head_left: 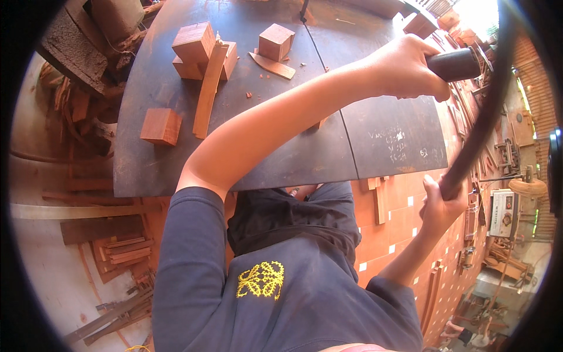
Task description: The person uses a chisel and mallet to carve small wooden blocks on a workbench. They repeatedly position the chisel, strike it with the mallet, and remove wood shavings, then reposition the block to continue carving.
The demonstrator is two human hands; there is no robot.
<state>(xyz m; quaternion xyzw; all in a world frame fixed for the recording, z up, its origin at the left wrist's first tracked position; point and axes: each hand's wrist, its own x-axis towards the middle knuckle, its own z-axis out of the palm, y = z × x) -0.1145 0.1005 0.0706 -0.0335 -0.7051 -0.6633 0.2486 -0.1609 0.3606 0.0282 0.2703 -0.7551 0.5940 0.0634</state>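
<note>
My left arm reaches across the dark metal table to the right. My left hand is closed around a short black cylinder, whose far end sticks out past the thumb side. Lower down, off the table's right corner, my right hand wraps round the bottom end of a long dark curved bar or hose. That piece rises close to the camera and leaves the view at the top right. Whether it joins the black cylinder, I cannot tell.
Several reddish wooden blocks sit on the table's left half, with a thin wood strip leaning on two of them. A curved offcut lies by another block. Scrap wood is stacked left. A white-fronted box stands right.
</note>
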